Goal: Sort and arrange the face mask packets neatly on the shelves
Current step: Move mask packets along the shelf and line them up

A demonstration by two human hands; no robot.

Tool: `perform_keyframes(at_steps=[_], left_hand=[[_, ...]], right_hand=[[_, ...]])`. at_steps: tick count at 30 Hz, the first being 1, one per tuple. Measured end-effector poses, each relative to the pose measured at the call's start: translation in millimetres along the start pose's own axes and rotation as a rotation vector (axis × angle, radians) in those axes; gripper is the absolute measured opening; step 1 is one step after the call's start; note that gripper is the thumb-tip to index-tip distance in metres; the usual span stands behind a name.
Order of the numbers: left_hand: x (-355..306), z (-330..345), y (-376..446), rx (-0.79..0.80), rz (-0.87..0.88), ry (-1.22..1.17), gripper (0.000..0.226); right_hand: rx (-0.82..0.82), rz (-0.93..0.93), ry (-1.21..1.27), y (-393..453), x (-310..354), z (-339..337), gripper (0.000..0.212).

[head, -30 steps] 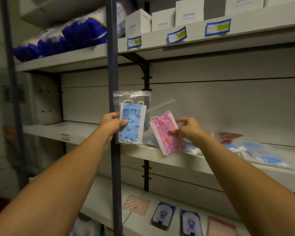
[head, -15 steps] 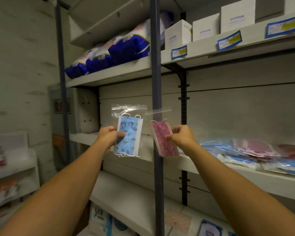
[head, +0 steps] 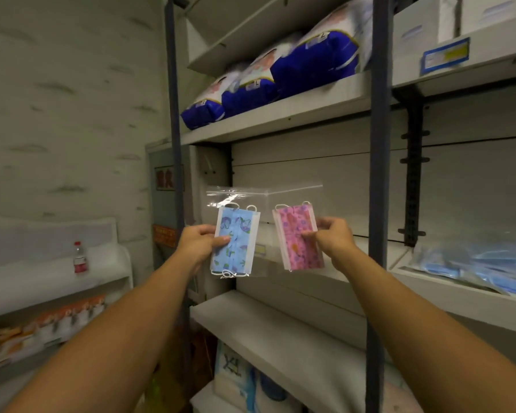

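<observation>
While left hand (head: 197, 243) pinches blue mask packet (head: 235, 240), right hand (head: 332, 239) pinches pink mask packet (head: 298, 237).

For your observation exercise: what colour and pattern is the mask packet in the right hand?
Pink with a small printed pattern, mask packet, pinched by the right hand; head view.

Dim, flat indoor light; soft motion blur throughout, wide-angle bending at edges, faint glare on clear packets (head: 236, 198).
</observation>
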State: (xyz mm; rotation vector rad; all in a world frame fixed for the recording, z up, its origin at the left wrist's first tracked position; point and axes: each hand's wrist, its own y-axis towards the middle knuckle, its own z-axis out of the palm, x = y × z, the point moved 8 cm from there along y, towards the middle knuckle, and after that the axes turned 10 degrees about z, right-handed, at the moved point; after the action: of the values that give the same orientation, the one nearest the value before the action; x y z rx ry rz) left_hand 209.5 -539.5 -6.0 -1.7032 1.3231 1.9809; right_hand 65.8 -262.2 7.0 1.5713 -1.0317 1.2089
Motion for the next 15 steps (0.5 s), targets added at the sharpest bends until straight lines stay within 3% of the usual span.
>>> perform_keyframes(at_steps=[15], left_hand=[[65.0, -67.0, 65.1, -0.056, -0.022, -0.016, 0.018]], right_hand=[[0.045, 0.044, -0.018, 58.1, -2.6, 111.4, 0.05]])
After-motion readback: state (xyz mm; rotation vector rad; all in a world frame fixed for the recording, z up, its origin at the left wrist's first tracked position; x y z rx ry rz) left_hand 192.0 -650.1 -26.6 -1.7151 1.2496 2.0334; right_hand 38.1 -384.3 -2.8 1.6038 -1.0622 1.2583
